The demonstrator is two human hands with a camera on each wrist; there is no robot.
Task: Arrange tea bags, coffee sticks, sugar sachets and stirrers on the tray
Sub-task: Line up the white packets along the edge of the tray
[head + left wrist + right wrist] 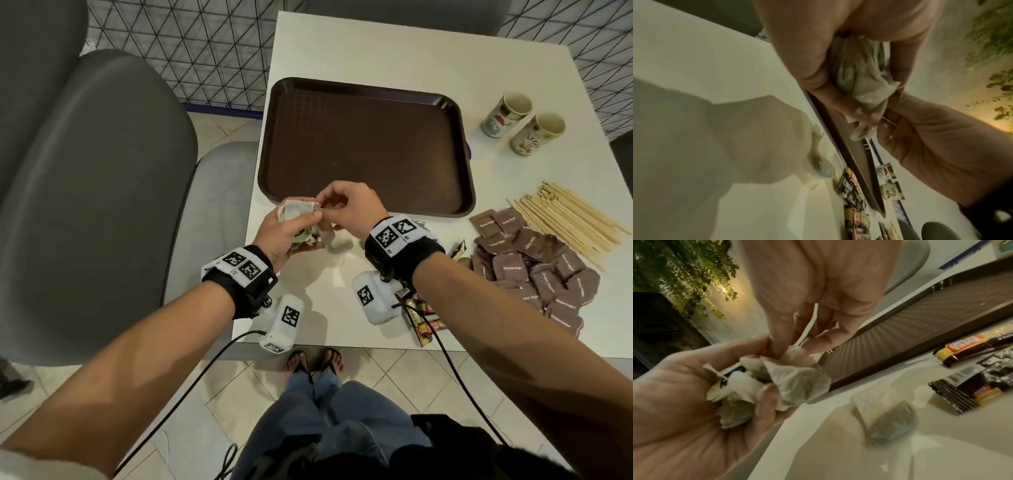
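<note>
My left hand (291, 228) holds a bunch of pale tea bags (297, 214) (797, 382) just off the near left corner of the brown tray (363, 144), whose floor is bare. My right hand (346, 209) pinches the top corner of one tea bag (795, 353) in that bunch. A single tea bag (890, 420) lies on the white table (342, 284) under the hands. Brown sugar sachets (534, 267) are piled at the right, with wooden stirrers (568, 219) beyond them. Coffee sticks (423, 318) lie by my right wrist.
Two paper cups (524, 123) stand right of the tray. A grey chair (102, 192) is close on the left of the table. The table's near edge runs just under my wrists, with tiled floor and feet below.
</note>
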